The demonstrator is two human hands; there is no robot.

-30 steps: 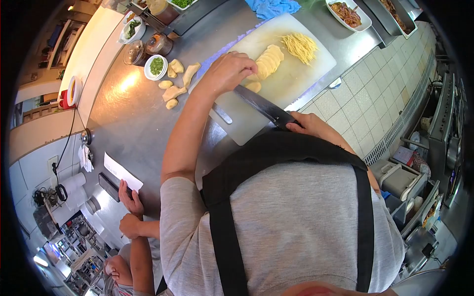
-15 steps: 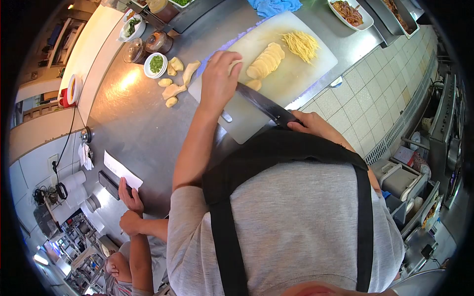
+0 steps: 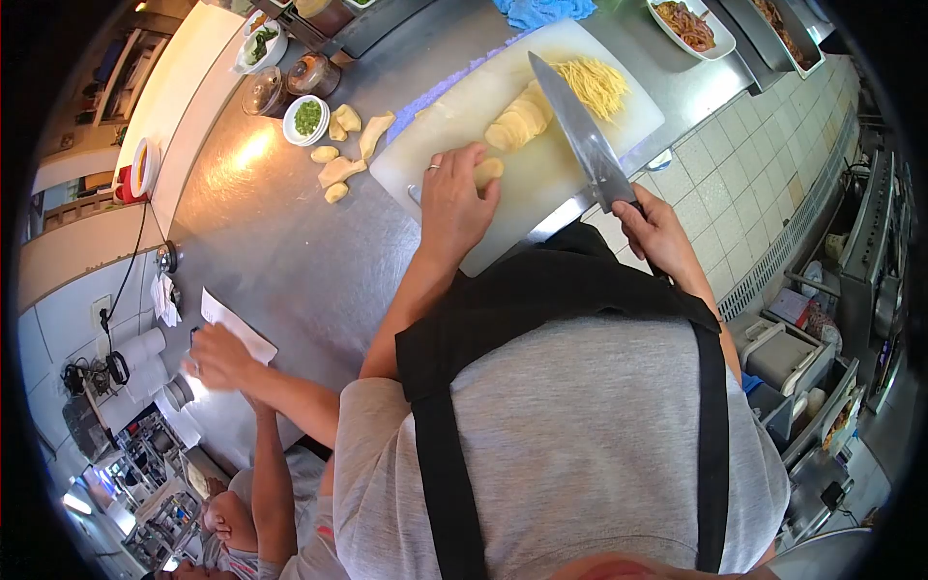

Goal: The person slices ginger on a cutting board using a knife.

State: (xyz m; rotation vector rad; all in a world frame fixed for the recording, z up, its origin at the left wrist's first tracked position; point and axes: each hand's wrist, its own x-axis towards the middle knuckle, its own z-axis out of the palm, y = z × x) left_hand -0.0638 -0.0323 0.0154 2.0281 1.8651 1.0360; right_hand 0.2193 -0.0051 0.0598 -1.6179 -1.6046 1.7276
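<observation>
My right hand (image 3: 659, 230) grips the dark handle of a large kitchen knife (image 3: 583, 130). Its blade is raised over the white cutting board (image 3: 435, 126) and points toward the far edge. At the near left part of the board, my left hand (image 3: 454, 205) has its thumb and fingers around a small pale yellow piece of what looks like peeled ginger (image 3: 489, 173). Just beyond it lies a fanned row of thin ginger slices (image 3: 520, 118), partly behind the blade. A pile of fine ginger shreds (image 3: 594, 87) sits at the board's far right.
Several peeled ginger chunks (image 3: 340, 171) lie left of the board, beside a white bowl of chopped greens (image 3: 307, 119) and dark-lidded jars. A blue cloth (image 3: 544, 10) and a dish of cooked food (image 3: 691, 29) stand farther back. Another person's hand (image 3: 224, 358) reaches over a paper at left.
The knife has swung from low beside my left hand to raised at the right. My left hand has come down toward me onto the ginger piece. Another person's hand has moved up over the paper.
</observation>
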